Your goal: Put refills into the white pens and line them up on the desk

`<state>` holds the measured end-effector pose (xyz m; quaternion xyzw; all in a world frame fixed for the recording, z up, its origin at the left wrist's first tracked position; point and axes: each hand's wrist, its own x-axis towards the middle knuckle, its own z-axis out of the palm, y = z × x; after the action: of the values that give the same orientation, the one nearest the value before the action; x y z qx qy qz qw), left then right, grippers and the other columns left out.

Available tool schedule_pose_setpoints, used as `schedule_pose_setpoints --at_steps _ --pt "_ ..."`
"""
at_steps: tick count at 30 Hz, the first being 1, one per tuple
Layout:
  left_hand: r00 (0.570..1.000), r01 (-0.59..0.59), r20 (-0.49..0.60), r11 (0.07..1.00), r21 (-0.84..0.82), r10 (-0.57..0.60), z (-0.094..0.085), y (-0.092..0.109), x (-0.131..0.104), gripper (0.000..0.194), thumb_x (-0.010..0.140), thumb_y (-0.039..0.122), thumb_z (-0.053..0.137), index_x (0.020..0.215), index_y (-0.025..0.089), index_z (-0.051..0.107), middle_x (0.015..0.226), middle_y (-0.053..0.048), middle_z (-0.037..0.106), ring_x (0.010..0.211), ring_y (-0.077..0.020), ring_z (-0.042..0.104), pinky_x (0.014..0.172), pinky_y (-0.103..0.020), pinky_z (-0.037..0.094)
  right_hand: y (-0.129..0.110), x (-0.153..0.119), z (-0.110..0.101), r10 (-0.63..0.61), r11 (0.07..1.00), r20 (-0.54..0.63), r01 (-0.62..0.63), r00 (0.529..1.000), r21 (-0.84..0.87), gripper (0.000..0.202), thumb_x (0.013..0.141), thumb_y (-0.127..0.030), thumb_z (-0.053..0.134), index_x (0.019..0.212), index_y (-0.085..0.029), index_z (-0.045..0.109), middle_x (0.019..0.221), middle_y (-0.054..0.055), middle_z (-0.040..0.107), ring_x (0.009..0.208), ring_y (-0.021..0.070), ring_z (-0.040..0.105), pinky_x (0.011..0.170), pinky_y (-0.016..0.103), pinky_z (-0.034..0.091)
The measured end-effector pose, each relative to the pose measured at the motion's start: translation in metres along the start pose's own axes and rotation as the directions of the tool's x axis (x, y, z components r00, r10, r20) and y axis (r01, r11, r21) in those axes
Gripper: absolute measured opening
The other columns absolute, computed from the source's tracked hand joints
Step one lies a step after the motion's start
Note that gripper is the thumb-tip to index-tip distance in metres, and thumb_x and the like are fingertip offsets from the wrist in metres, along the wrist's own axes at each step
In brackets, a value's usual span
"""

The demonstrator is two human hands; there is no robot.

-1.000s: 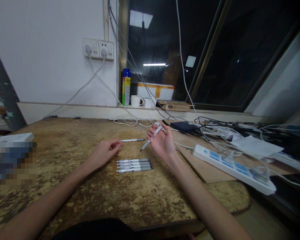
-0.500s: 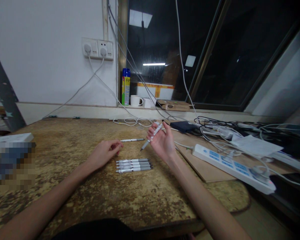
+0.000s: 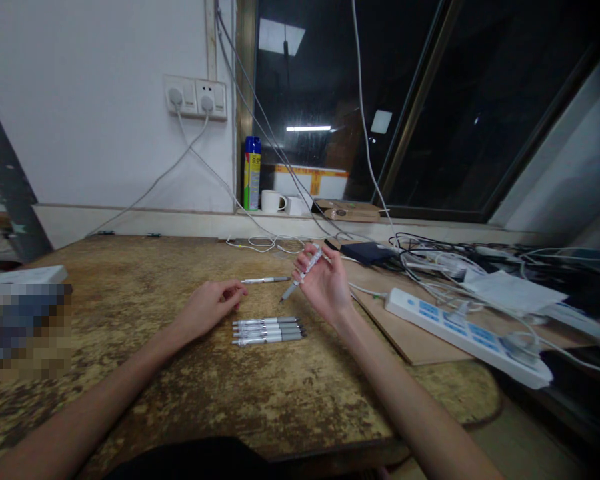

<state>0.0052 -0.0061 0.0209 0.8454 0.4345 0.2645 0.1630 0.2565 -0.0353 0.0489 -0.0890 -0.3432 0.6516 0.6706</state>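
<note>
Hands are working in the middle of the frame. Palm turned up, the right hand is curling its fingers partway around a clear-and-grey pen, which is lying aslant across them with its dark tip pointing toward the lower left. Left of centre, the left hand is bending its fingers loosely inward, thumb close to the fingertips. Its fingers are hovering at or just beside the near end of a lone pen; whether they are touching it or pinching anything, I cannot tell.

Below and between both hands, a row of pens, seemingly 4, is lying side by side on the worn tabletop, grey grips and dark tips facing right.

For good handling, the right hand is best supporting its pen lightly by the barrel, leaving the tip free and angled away from the palm. Slim, smooth barrels are likely to roll, so a soft pinch near the middle is safer than a push at 1 end. Any lowering over the row calls for a slow, level approach, since a knock is apt to fan the neat line apart. To the right, a white cable and a power strip are crowding that side, so the right wrist is doing well by moving clear of them.
</note>
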Motion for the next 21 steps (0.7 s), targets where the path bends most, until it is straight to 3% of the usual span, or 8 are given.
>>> schedule_pose_setpoints --at_steps 5,10,15,21 --pt "1.000 -0.011 0.005 1.000 0.001 0.011 -0.0008 0.0019 -0.0007 0.037 0.099 0.046 0.045 0.099 0.020 0.072 0.076 -0.003 0.072 0.064 -0.0187 0.061 0.060 -0.026 0.038 -0.0003 0.0002 0.0006 -0.014 1.000 -0.013 0.014 1.000 -0.019 0.019 0.097 -0.034 0.045 0.087 -0.023 0.058 0.070 -0.001 0.049 0.063 0.0144 0.049 0.058 0.025 0.046" --pt "1.000 -0.008 -0.002 1.000 0.011 0.008 0.0008 -0.0011 -0.0003 0.038 0.099 0.046 0.045 0.100 0.021 0.073 0.075 -0.003 0.072 0.064 -0.0190 0.061 0.061 -0.027 0.038 -0.0018 -0.0005 0.0008 -0.024 1.000 -0.025 0.024 0.999 0.005 0.028 0.098 -0.043 0.045 0.086 -0.023 0.059 0.070 0.000 0.050 0.064 0.0147 0.050 0.059 0.025 0.047" --pt "1.000 0.001 0.011 1.000 0.013 -0.001 0.0000 0.0011 -0.0006 0.038 0.099 0.045 0.045 0.102 0.020 0.073 0.076 -0.004 0.072 0.065 -0.0194 0.061 0.061 -0.027 0.038 -0.0019 -0.0005 0.0004 -0.032 0.999 -0.009 0.032 0.999 0.005 0.021 0.098 -0.034 0.044 0.088 -0.023 0.059 0.073 0.000 0.052 0.067 0.0148 0.051 0.061 0.025 0.047" --pt "1.000 -0.007 0.020 0.999 0.036 0.006 -0.0009 0.0025 -0.0006 0.039 0.099 0.046 0.044 0.102 0.019 0.072 0.076 -0.004 0.072 0.065 -0.0193 0.061 0.061 -0.027 0.038 -0.0010 -0.0003 -0.0004 -0.031 0.999 -0.020 0.031 0.999 0.006 0.023 0.098 -0.038 0.046 0.088 -0.022 0.060 0.071 -0.001 0.052 0.065 0.0142 0.051 0.059 0.024 0.047"
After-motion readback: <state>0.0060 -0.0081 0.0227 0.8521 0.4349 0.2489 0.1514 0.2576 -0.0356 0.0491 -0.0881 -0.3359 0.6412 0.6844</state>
